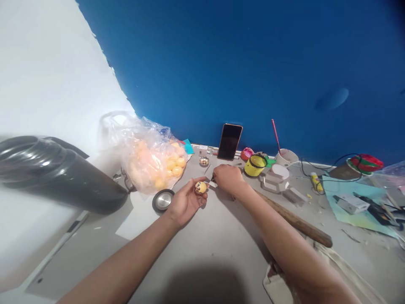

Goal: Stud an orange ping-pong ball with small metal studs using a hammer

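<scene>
My left hand (186,202) is palm up, its fingers curled round a small yellow ball (200,187) with dark markings on its face. Just to the right, my right hand (228,178) is closed low over the table, knuckles up; what its fingers pinch is hidden. A small white piece (213,184) shows by its fingertips. Beyond the hands sits a small round gold-rimmed dish (204,161). A round black-rimmed metal lid (163,201) lies left of my left hand, partly on a white sheet of paper (136,223).
At left stand a large dark cylinder (69,181) and a clear plastic bag (148,164) of yellow-orange balls. A phone (230,142) leans on the blue wall. Rightward are a yellow cup (255,165), a white cup (287,158), a wooden stick (294,219) and a glue stick (316,182).
</scene>
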The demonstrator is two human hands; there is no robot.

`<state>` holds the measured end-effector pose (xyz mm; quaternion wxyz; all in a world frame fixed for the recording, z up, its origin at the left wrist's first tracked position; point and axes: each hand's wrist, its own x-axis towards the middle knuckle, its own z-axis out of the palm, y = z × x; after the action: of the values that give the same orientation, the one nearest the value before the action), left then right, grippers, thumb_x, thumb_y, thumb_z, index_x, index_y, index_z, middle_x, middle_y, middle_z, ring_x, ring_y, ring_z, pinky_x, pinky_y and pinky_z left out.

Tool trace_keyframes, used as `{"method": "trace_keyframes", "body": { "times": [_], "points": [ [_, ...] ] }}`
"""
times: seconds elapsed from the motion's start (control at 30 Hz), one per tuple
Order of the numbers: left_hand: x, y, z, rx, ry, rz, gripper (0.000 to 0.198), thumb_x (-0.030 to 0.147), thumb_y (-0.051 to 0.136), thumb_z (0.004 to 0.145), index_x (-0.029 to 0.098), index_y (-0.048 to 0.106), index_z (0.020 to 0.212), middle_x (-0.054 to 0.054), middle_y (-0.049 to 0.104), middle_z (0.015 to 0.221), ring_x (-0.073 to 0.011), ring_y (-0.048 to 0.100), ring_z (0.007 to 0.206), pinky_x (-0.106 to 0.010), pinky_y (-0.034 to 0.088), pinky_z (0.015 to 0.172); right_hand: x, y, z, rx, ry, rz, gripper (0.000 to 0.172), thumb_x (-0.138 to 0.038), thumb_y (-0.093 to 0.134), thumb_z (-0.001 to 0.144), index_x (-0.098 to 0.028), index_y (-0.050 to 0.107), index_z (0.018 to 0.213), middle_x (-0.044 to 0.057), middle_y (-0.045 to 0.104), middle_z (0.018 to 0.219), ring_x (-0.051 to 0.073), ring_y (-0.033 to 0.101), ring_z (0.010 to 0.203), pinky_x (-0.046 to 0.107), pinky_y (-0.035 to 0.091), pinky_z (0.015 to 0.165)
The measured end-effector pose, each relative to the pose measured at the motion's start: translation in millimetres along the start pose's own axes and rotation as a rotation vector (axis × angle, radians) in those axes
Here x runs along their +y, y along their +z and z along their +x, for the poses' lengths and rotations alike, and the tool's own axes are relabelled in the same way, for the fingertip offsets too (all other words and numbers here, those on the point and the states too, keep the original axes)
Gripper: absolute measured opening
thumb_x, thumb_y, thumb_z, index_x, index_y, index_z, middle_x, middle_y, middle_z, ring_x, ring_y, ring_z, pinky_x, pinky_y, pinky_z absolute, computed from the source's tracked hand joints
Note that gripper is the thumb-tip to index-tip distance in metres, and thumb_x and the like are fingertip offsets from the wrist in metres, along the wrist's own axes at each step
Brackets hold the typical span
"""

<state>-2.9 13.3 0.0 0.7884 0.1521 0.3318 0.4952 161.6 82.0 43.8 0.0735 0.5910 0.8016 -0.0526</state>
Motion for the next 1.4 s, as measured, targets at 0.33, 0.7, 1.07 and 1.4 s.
{"method": "trace_keyframes", "body": {
  "times": [0.33,0.7,1.07,1.4],
  "points": [
    [-1.1,-3.2,1.1,0.027,0.005,0.016,0.034,0.041,0.056,0.098,0.011,0.070,0.106,-0.013,0.071,0.089,-0.0145,0.062,0.061,-0.026,0.051,0.054,3.8,10.8,-0.7,0.047,-0.020,0.040,0.027,-0.026,0.051,0.097,-0.017,0.075,0.105,0.016,0.074,0.109,0.029,0.073,0.100,0.034,0.053,0.079],
    [0.8,1.5,0.2,0.065,0.009,0.037,0.032,0.038,0.053,0.100,0.010,0.069,0.100,-0.012,0.070,0.084,-0.0149,0.061,0.058,-0.026,0.049,0.051,16.3,6.6,-7.8,0.118,0.003,0.119,0.026,-0.032,0.047,0.100,-0.019,0.070,0.104,0.011,0.077,0.098,0.024,0.071,0.086,0.030,0.044,0.071],
    [-1.9,-0.7,-0.2,0.005,0.047,0.103,0.034,0.045,0.071,0.088,0.013,0.070,0.099,-0.010,0.069,0.086,-0.0141,0.060,0.059,-0.026,0.048,0.051,26.1,0.6,-8.9,0.123,-0.092,1.158,0.020,-0.036,0.068,0.079,-0.017,0.072,0.080,-0.001,0.068,0.072,0.011,0.053,0.062,0.023,0.039,0.059],
    [-8.6,15.3,-19.7,-0.095,0.050,0.361,0.031,0.040,0.083,0.077,0.013,0.068,0.082,-0.003,0.063,0.075,-0.0110,0.057,0.055,-0.025,0.045,0.052,-13.1,19.2,-67.8,0.290,0.032,1.387,0.014,-0.031,0.067,0.080,-0.018,0.069,0.074,-0.001,0.066,0.066,0.013,0.059,0.061,0.024,0.046,0.060]
  ]
}}
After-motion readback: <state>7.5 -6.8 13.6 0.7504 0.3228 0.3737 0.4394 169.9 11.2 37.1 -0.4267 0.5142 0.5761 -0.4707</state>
